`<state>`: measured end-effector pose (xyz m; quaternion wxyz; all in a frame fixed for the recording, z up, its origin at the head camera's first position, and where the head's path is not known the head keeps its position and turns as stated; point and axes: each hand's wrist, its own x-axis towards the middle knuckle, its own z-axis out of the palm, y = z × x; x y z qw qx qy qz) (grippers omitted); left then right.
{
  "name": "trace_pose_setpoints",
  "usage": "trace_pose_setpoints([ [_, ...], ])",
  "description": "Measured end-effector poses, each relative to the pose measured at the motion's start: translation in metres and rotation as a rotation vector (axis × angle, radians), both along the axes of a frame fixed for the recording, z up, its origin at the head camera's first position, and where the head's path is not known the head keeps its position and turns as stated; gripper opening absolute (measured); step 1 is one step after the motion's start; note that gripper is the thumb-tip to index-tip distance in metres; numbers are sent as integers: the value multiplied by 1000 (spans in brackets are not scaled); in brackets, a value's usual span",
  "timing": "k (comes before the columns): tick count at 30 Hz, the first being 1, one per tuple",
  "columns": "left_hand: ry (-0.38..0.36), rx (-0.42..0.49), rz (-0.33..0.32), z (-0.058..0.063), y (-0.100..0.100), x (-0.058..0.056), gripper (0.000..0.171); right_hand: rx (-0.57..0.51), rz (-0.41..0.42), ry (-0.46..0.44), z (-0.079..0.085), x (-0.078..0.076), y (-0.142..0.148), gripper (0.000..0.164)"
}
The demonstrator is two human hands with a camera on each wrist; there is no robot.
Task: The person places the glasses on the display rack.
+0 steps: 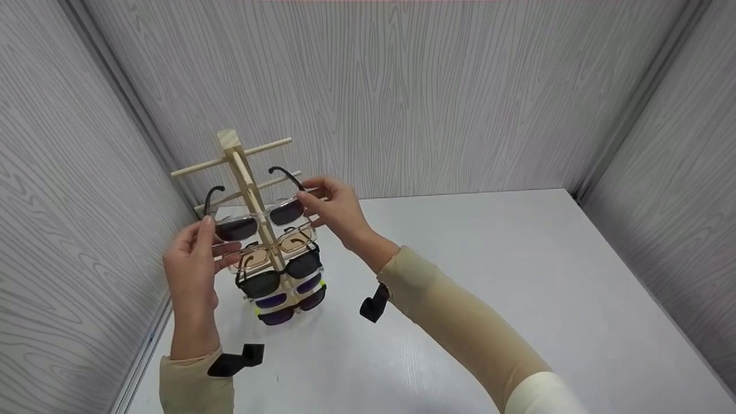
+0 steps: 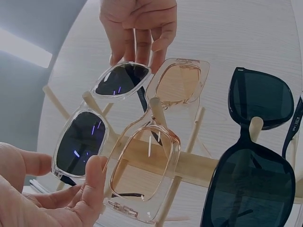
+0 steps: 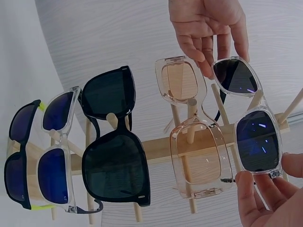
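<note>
Clear-framed sunglasses [image 1: 236, 229] with dark lenses and black temples are held between both hands, in front of a wooden eyewear stand [image 1: 240, 172]. My left hand [image 1: 192, 253] pinches one outer end of them near the hinge. At the opposite end, my right hand [image 1: 339, 210] grips the other hinge area between thumb and fingers. The temples point back towards the stand. In the right wrist view the bridge of the sunglasses [image 3: 258, 142] is close by a peg; whether it rests there I cannot tell. Just below hang pale peach-lensed glasses [image 2: 142, 165].
Lower on the stand hang black sunglasses [image 3: 116, 165], clear-framed blue-lensed sunglasses [image 3: 52, 175] and dark sunglasses with yellow-green temples [image 3: 16, 177]. Bare pegs [image 1: 270, 146] stick out at the top. The stand is on a white table [image 1: 460, 276], near the left-hand wall [image 1: 69, 201].
</note>
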<state>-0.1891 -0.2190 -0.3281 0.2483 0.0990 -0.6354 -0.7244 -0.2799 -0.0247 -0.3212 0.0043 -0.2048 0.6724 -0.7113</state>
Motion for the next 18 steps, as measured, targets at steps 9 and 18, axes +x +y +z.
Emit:
trace_pose_setpoints([
  [9, -5, 3, 7, 0, -1, 0, 34, -8, 3, -13, -2, -2, 5, 27],
  [18, 18, 39, 56, 1, -10, 6, 38, -18, -37, -28, -8, -1, 18, 29],
])
